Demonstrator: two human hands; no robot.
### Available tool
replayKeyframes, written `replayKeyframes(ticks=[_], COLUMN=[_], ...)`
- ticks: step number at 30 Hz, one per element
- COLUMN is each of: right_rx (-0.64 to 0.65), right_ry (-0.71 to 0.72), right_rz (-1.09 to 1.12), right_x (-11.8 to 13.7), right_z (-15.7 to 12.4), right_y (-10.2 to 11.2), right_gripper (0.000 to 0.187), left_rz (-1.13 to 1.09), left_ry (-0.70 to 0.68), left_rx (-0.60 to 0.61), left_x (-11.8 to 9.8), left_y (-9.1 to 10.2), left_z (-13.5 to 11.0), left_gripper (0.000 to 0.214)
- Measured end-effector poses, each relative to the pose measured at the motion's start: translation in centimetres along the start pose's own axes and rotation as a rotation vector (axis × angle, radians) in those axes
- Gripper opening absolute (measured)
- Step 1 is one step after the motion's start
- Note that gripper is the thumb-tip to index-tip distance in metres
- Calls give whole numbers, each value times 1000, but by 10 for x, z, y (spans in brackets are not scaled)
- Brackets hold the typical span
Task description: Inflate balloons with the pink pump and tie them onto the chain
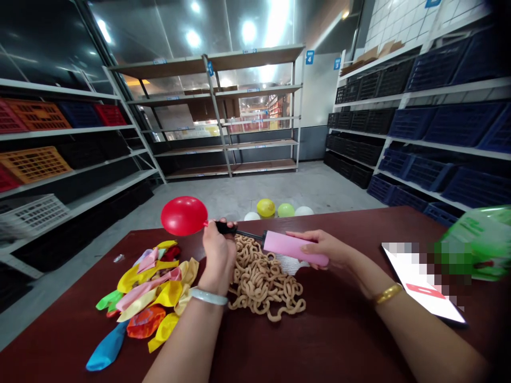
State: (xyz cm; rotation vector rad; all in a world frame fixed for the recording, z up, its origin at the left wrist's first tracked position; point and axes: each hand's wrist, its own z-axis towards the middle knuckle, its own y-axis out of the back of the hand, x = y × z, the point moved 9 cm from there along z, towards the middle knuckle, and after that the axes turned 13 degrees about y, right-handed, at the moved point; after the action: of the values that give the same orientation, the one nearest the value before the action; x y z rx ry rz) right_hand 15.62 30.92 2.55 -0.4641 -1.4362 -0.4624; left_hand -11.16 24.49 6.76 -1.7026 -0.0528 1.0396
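Observation:
A partly inflated red balloon [183, 215] sits on the black nozzle of a pink hand pump [293, 248] held above the dark red table [319, 340]. My left hand [219, 252] is closed around the nozzle and the balloon's neck. My right hand [325, 248] grips the pink pump barrel. A pile of flat, uninflated balloons [147, 298] in yellow, pink, green, orange and blue lies left of my left forearm. A heap of tan looped cord [261, 282] lies under the pump.
A phone [423, 287] and a green plastic bag [479, 242] lie at the table's right. Yellow, green and white inflated balloons [277, 209] rest on the floor beyond the table. Shelving with crates lines both sides and the back.

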Motion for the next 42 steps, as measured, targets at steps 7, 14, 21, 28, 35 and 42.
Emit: replayKeyframes(ticks=[7,14,21,28,35,42], right_rx=[-28,21,38,95,82,-54], right_ry=[46,11,4,50,183,280], right_rz=[38,64,-6,-176,-933,-1368], right_x=[-2,-1,-10,0,27,42], right_z=[9,2,-3,5,7,14], right_y=[-26,-9,14,-11,-33,-45], right_gripper=[76,72,73,69,59,50], left_rz=[36,41,22,10,57,98], left_ry=[101,-12,-119,-43,25,-72], left_rx=[93,34,-70,41,142,101], left_x=[42,-16,-55,-7,44,-1], left_y=[-24,-8,11,-14,-42,-33], left_z=[-32,-6,13,-10,-50,-34], left_gripper=[18,17,12,18,19,19])
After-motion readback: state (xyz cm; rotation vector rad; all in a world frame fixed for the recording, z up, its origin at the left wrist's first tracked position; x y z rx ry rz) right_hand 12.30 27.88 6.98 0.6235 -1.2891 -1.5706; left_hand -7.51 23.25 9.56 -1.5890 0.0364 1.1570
